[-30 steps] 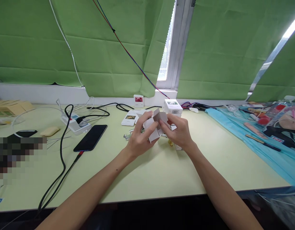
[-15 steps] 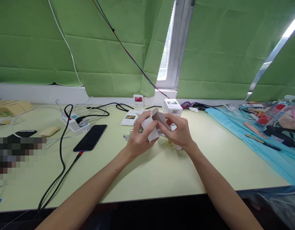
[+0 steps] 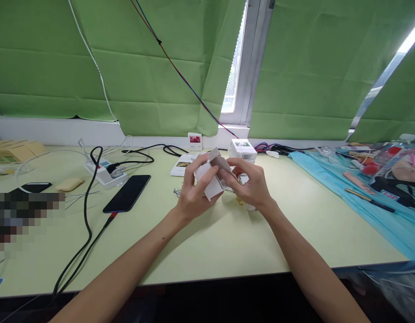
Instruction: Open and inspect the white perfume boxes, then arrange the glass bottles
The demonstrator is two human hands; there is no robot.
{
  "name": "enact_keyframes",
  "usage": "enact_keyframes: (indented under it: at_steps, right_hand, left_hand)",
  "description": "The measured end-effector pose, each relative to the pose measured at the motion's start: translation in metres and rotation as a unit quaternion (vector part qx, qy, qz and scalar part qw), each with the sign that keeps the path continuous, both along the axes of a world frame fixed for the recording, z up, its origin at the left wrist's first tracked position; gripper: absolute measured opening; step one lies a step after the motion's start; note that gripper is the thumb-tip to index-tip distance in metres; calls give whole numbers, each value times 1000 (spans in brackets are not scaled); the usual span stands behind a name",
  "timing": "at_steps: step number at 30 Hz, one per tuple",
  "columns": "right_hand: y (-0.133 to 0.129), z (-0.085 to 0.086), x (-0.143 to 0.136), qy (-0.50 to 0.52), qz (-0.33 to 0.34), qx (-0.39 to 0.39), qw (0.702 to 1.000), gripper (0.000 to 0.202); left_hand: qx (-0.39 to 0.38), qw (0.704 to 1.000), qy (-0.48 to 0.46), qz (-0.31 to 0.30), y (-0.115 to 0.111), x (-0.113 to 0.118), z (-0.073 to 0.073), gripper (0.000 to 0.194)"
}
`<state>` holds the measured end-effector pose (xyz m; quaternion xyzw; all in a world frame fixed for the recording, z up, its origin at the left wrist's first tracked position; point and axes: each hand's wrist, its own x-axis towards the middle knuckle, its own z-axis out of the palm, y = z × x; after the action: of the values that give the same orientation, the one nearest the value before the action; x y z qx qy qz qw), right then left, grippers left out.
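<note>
Between both hands, above the table, is a small white cardboard box, tilted with its end flaps standing open toward me. My left hand wraps round its left side, thumb at the opening. My right hand grips the right side, with its thumb at the mouth of the box. Whatever is inside the box, I cannot see. Behind the left hand lies a flat white carton with a yellow picture. Metal pieces show beside that hand, and a small golden item lies below the right one, partly hidden.
A white box with a barcode and a small carton with a red picture stand at the back. Left are a black phone on a cable and a power strip. Blue plastic sheeting carries a bottle and a pen on the right.
The box has tilted slightly in my hands, and its opening shows wider. My left thumb has shifted up toward the opening. Both hands keep their hold.
</note>
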<state>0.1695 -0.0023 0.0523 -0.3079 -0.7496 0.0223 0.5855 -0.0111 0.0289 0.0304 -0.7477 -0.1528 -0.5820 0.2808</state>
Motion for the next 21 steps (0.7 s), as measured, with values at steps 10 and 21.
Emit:
enact_keyframes:
  at_steps: [10, 21]
  right_hand:
    - [0, 0, 2, 89, 35, -72, 993, 17]
    - [5, -7, -2, 128, -8, 7, 992, 27]
  left_hand:
    - [40, 999, -20, -19, -1, 1, 1, 67]
    - [27, 999, -21, 1, -1, 1, -3, 63]
